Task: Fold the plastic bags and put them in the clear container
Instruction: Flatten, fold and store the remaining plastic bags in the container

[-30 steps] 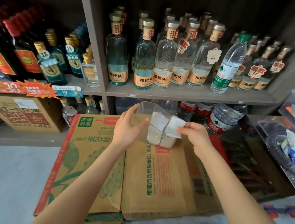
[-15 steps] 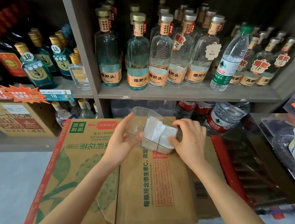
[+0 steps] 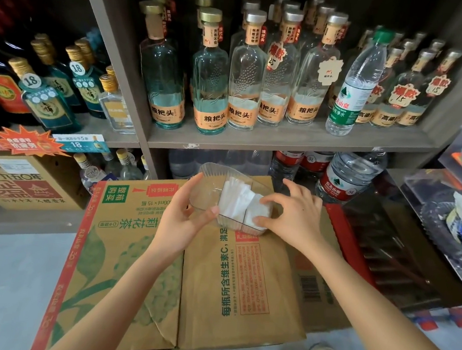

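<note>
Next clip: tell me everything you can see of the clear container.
The clear container is a thin, see-through plastic tub, oblong, with a ribbed rim and rounded corners. It is tilted over the cardboard box. Folded white plastic bags stand packed in its right half; the left half looks empty. The left hand grips its left side, and the right hand curls round its right end.
</note>
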`<move>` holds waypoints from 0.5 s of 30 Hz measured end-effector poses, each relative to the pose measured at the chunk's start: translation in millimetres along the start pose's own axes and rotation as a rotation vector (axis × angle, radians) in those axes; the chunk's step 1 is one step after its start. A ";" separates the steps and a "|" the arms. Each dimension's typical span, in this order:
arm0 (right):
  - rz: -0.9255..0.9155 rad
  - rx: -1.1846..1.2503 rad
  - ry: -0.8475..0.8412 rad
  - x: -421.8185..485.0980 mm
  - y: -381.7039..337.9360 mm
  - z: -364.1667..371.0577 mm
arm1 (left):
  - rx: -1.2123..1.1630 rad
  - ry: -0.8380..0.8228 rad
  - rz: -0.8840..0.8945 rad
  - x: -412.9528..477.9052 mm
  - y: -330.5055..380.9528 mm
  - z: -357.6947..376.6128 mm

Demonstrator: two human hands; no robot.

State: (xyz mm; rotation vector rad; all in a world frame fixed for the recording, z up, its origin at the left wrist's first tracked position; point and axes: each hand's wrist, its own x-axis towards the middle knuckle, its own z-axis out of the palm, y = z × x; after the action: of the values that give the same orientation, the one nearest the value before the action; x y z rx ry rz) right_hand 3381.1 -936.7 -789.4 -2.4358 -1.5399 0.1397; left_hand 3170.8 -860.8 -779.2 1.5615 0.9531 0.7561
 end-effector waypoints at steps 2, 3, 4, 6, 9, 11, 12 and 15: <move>0.008 -0.042 -0.016 2.4 -6.0 -0.6 | -0.022 -0.003 0.005 -1.4 -0.4 -1.3; 0.015 -0.073 -0.026 4.0 -9.0 0.1 | -0.033 -0.004 0.008 -2.2 -0.5 -1.6; 0.024 -0.106 -0.040 5.4 -12.2 1.0 | -0.038 -0.005 0.008 -2.8 -1.3 -1.9; 0.043 -0.149 -0.073 8.0 -17.2 4.6 | -0.041 -0.005 0.004 -3.6 -3.3 -2.4; 0.092 -0.130 -0.142 11.8 -20.6 10.0 | -0.021 0.004 0.009 -3.8 -5.1 -1.4; 0.116 -0.122 -0.173 15.0 -20.7 10.6 | 0.001 0.013 0.016 -2.9 -4.7 -0.2; 0.119 -0.124 -0.183 15.9 -21.3 10.0 | 0.006 0.015 0.017 -2.4 -4.5 0.1; 0.112 -0.088 -0.174 14.1 -20.9 7.5 | -0.002 0.018 0.024 -3.5 -3.9 0.0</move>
State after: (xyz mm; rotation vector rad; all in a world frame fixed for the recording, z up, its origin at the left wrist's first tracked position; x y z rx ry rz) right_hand 3367.4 -914.3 -790.3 -2.6418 -1.5074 0.3185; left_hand 3168.5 -863.6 -782.9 1.5691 0.9476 0.7887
